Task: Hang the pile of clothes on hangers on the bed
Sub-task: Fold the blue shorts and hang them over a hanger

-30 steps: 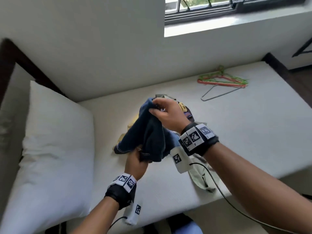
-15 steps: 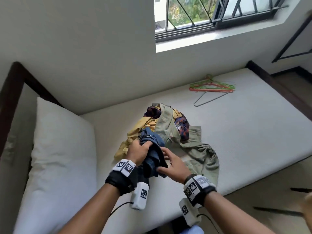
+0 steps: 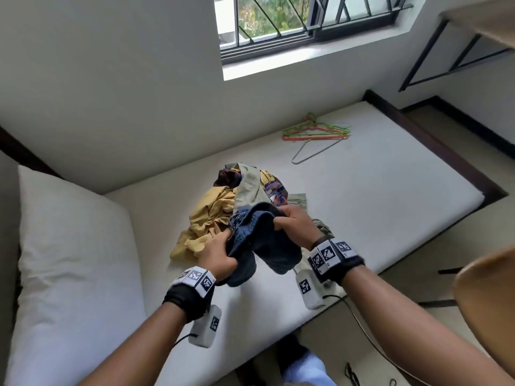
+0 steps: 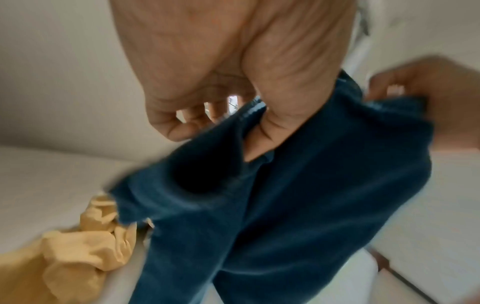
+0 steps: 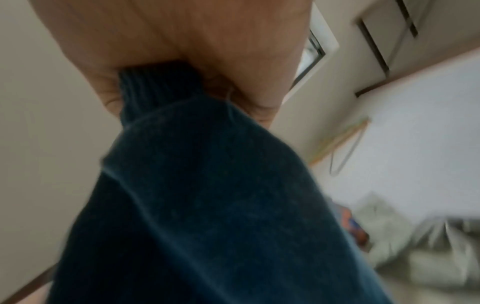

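Note:
A dark blue garment (image 3: 264, 240) hangs between both hands above the near edge of the bed (image 3: 376, 218). My left hand (image 3: 220, 252) grips its left side, thumb tucked into the fabric (image 4: 285, 195) in the left wrist view. My right hand (image 3: 292, 221) clutches a bunched, ribbed edge of the blue garment (image 5: 207, 185). Behind them lies the pile of clothes (image 3: 223, 207): a yellow piece, an olive piece and a dark patterned one. Several wire hangers (image 3: 317, 132), green, orange and grey, lie further back on the bed.
A white pillow (image 3: 69, 260) fills the left end of the bed. The wall runs along the far side, with a barred window (image 3: 306, 20) above. A dark bed frame (image 3: 446, 151) borders the right end. A tan chair back (image 3: 490, 302) stands at the right.
Both hands have lifted the blue garment and moved apart, spreading it. The right hand went from under the cloth to gripping its upper edge. The view has tilted up.

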Available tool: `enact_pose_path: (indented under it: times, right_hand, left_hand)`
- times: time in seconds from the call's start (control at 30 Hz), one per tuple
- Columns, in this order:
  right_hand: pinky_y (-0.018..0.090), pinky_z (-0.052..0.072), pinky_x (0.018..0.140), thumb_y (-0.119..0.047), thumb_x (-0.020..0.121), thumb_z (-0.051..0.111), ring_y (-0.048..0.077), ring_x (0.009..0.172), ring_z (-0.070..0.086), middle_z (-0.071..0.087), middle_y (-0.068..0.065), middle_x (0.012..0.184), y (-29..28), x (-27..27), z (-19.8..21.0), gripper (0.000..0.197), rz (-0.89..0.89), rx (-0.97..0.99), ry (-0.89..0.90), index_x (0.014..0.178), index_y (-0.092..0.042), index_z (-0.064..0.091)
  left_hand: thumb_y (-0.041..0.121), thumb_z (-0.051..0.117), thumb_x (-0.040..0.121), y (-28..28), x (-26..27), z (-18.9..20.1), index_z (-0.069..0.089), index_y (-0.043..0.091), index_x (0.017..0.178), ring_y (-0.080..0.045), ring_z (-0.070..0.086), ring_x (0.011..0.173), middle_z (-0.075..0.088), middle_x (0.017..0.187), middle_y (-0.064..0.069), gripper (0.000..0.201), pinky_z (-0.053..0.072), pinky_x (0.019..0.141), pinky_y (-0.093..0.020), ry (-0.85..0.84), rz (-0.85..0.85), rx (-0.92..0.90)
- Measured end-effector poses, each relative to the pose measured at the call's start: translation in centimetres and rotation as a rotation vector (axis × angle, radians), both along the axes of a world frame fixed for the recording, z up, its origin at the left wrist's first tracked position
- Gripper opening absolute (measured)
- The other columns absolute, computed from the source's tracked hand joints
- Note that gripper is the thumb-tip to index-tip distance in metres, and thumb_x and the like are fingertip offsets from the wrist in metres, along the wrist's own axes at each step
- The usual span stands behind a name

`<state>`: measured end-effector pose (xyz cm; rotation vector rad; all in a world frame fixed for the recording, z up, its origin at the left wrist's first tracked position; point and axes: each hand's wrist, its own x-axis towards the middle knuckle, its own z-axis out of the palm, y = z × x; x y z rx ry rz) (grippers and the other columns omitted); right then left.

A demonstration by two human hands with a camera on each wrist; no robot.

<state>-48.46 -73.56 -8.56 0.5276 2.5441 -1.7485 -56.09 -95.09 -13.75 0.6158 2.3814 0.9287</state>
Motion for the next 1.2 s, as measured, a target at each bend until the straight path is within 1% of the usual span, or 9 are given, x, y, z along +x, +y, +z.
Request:
enact_pose_path:
  times: [0.13, 0.2, 0.4, 0.6, 0.77, 0.9, 0.97, 1.07, 1.2]
  right_hand:
    - [0.029, 0.046, 0.069, -0.030, 0.079, 0.073, 0.010, 0.070, 0.059, 0.064, -0.008, 0.071, 5.4, 2.6, 3.3, 0.008, 0.116, 0.301, -0.120, 0.072, -0.027, 0.070]
    - [0.028, 0.049, 0.072, -0.023, 0.082, 0.076, 0.010, 0.076, 0.063, 0.068, -0.007, 0.078, 7.9, 4.7, 4.1, 0.003, 0.141, 0.432, -0.212, 0.084, -0.025, 0.074]
    - [0.025, 0.049, 0.074, -0.011, 0.078, 0.059, 0.010, 0.088, 0.064, 0.065, -0.019, 0.086, 13.2, 11.1, 3.6, 0.038, -0.017, 0.657, -0.485, 0.089, -0.045, 0.072]
    - [0.028, 0.049, 0.080, -0.009, 0.075, 0.052, 0.015, 0.098, 0.064, 0.069, -0.016, 0.100, 17.1, 16.8, 2.0, 0.042, -0.226, 0.677, -0.579, 0.088, -0.044, 0.072]
    - [0.029, 0.047, 0.092, -0.009, 0.080, 0.053, 0.022, 0.110, 0.062, 0.070, -0.009, 0.117, 21.7, 20.5, 1.4, 0.039, -0.457, 0.626, -0.540, 0.097, -0.036, 0.076]
    - [0.030, 0.048, 0.091, -0.010, 0.079, 0.056, 0.028, 0.110, 0.062, 0.071, -0.002, 0.117, 25.6, 23.3, 2.0, 0.032, -0.623, 0.617, -0.493, 0.092, -0.031, 0.075]
    - [0.030, 0.047, 0.092, -0.008, 0.079, 0.058, 0.031, 0.109, 0.062, 0.072, 0.004, 0.115, 27.5, 24.7, 2.5, 0.031, -0.713, 0.606, -0.425, 0.092, -0.029, 0.076]
    - [0.031, 0.047, 0.091, -0.006, 0.080, 0.059, 0.033, 0.107, 0.062, 0.074, 0.008, 0.109, 29.6, 26.0, 3.6, 0.032, -0.787, 0.602, -0.335, 0.099, -0.023, 0.079]
    - [0.030, 0.047, 0.091, -0.010, 0.083, 0.058, 0.034, 0.108, 0.062, 0.073, 0.006, 0.112, 32.4, 27.3, 4.3, 0.032, -0.796, 0.592, -0.416, 0.102, -0.024, 0.078]
  left_hand:
    - [0.020, 0.055, 0.065, -0.3, -0.2, 0.0, 0.066, 0.031, 0.085, -0.026, 0.055, 0.086, 0.060, 0.081, 0.008, 0.026, 0.037, 0.071, -0.033, 0.296, -0.129, -0.252]
    - [0.018, 0.058, 0.069, 0.2, -0.3, 0.6, 0.064, 0.030, 0.088, -0.024, 0.057, 0.090, 0.064, 0.086, 0.009, 0.023, 0.039, 0.076, -0.035, 0.363, -0.231, -0.353]
    - [0.021, 0.046, 0.076, 4.1, 1.0, 1.9, 0.059, 0.027, 0.108, -0.024, 0.056, 0.095, 0.062, 0.101, 0.004, 0.035, 0.050, 0.075, -0.039, 0.488, -0.548, -0.346]
    - [0.022, 0.043, 0.092, 10.6, 4.4, 3.7, 0.055, 0.041, 0.132, -0.020, 0.053, 0.105, 0.064, 0.121, 0.010, 0.046, 0.044, 0.077, -0.032, 0.559, -0.716, -0.321]
    - [0.017, 0.042, 0.091, 17.4, 5.6, 5.5, 0.047, 0.041, 0.136, -0.030, 0.064, 0.103, 0.067, 0.119, -0.005, 0.051, 0.053, 0.078, -0.037, 0.616, -0.716, -0.432]
    - [0.011, 0.044, 0.088, 22.6, 6.3, 6.3, 0.044, 0.044, 0.141, -0.028, 0.063, 0.110, 0.062, 0.133, 0.003, 0.062, 0.050, 0.074, -0.033, 0.661, -0.696, -0.363]
    - [0.011, 0.047, 0.086, 25.1, 6.7, 6.9, 0.051, 0.046, 0.137, -0.025, 0.063, 0.112, 0.062, 0.133, 0.010, 0.062, 0.050, 0.073, -0.033, 0.702, -0.688, -0.298]
    - [0.012, 0.054, 0.081, 28.5, 7.9, 7.6, 0.068, 0.036, 0.115, -0.028, 0.066, 0.096, 0.072, 0.107, 0.002, 0.044, 0.046, 0.066, -0.033, 0.723, -0.700, -0.293]
    - [0.008, 0.053, 0.076, 31.8, 8.8, 6.8, 0.066, 0.021, 0.099, -0.032, 0.062, 0.089, 0.068, 0.095, -0.009, 0.029, 0.043, 0.067, -0.034, 0.530, -0.707, -0.369]
